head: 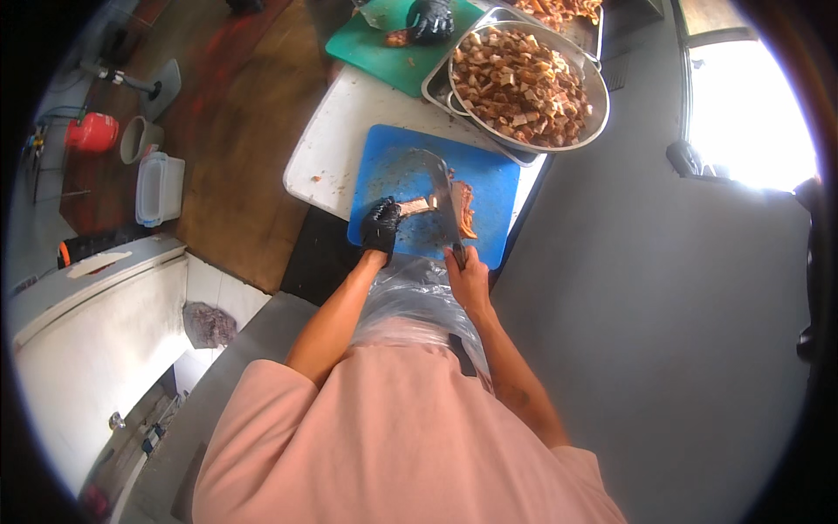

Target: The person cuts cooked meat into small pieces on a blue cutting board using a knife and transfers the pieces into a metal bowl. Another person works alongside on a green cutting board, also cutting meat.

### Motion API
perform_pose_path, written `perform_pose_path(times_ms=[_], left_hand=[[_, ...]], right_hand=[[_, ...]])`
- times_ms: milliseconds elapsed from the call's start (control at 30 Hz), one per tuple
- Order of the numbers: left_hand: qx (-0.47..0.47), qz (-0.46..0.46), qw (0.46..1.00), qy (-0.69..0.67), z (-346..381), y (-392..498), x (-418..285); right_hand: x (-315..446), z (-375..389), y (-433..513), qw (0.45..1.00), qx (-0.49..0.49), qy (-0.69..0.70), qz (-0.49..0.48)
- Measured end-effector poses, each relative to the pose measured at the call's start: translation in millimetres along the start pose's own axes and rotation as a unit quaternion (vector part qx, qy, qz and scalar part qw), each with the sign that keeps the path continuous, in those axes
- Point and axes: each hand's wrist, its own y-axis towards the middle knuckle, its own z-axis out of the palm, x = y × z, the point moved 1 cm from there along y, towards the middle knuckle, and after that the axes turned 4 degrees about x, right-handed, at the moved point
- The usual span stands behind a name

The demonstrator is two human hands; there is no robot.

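Note:
My left hand, in a black glove, holds one end of a strip of cooked meat on a blue cutting board. In my bare right hand is the handle of a large knife. Its wide blade points away from me and stands across the strip's right end; whether it touches the meat I cannot tell. Just right of the blade lies more browned meat. Small scraps and grease are scattered over the board.
Beyond the board, a large round metal pan of diced meat rests on a metal tray. A co-worker's black-gloved hand is over a green cutting board. A grey wall stands at the right.

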Motion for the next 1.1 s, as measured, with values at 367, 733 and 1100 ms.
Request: perform_pose_path(times_ms=[367,733,1100], left_hand=[[-0.012,0.044,0.992,0.121,-5.5,14.9,15.6],[-0.014,-0.004,0.975,0.222,-10.5,13.7,-0.2],[-0.071,0.101,0.973,0.196,-13.5,29.1,8.8]], right_hand=[[2.2,19.4,31.4,0.996,0.051,-0.066,-0.021],[7.0,27.5,31.9,0.992,0.039,-0.114,-0.034],[-2.3,26.7,17.3,0.991,0.042,-0.125,-0.018]])
